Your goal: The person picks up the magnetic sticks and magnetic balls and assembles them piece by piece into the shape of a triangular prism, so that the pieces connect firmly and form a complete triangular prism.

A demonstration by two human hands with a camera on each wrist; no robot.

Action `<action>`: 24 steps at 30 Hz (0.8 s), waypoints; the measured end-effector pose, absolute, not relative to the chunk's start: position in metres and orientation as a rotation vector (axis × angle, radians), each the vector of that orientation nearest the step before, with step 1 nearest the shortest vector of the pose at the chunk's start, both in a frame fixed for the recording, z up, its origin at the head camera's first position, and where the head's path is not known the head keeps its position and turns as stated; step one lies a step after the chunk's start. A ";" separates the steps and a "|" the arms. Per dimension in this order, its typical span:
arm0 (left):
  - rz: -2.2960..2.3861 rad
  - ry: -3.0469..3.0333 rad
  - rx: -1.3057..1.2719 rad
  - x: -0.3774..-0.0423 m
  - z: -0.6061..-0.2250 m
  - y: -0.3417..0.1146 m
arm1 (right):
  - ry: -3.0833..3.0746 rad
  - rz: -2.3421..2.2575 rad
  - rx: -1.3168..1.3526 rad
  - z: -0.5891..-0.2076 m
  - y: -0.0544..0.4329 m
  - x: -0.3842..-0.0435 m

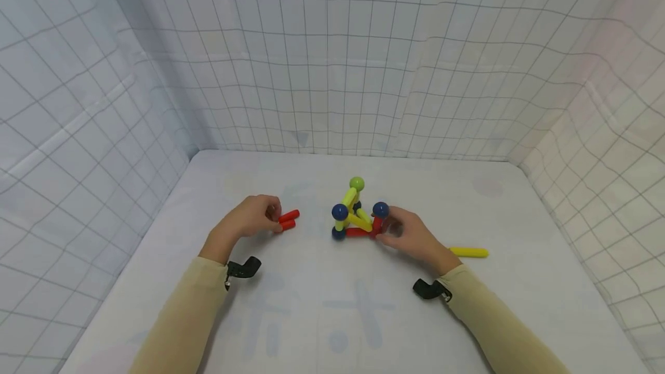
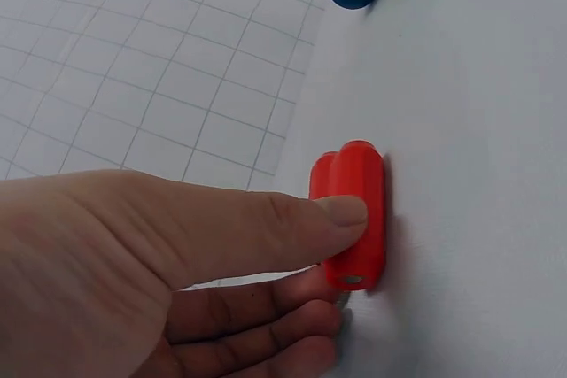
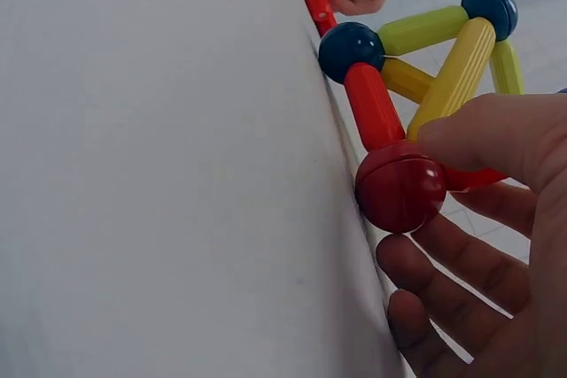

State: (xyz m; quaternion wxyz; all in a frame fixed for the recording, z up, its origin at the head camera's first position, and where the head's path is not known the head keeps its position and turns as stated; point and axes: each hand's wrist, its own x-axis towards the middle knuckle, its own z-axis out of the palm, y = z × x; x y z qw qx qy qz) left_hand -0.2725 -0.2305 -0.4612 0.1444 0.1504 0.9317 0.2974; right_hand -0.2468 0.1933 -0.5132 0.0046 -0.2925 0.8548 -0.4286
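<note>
My left hand [image 1: 254, 215] pinches two short red magnetic rods [image 2: 361, 165] lying side by side on the table, the thumb across the nearer one. Right of them stands a magnetic construction of rods and balls, with dark blue balls [image 1: 340, 212], a light green ball [image 1: 357, 183] on top and yellow and green rods. My right hand [image 1: 413, 235] holds its right corner at a red ball [image 3: 399, 188]. In the right wrist view the thumb lies where a yellow rod [image 3: 456, 68] meets that ball, fingers curled behind. A red rod [image 3: 372, 105] joins the red ball to a blue ball.
A loose yellow rod [image 1: 470, 252] lies on the white table [image 1: 312, 305], right of my right wrist and partly behind it. Grid-patterned white cloth walls [image 1: 332, 74] rise at the back and both sides. Dark wrist-camera mounts [image 1: 244, 267] stick out from the sleeves.
</note>
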 end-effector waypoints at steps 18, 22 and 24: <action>0.782 2.712 0.449 -0.268 -0.463 -0.217 | 2.736 -1.313 -0.833 -0.522 0.192 -0.248; 0.748 2.721 0.436 -0.268 -0.462 -0.212 | 2.747 -1.306 -0.806 -0.524 0.193 -0.248; 0.733 2.730 0.429 -0.267 -0.461 -0.210 | 2.746 -1.310 -0.802 -0.524 0.193 -0.249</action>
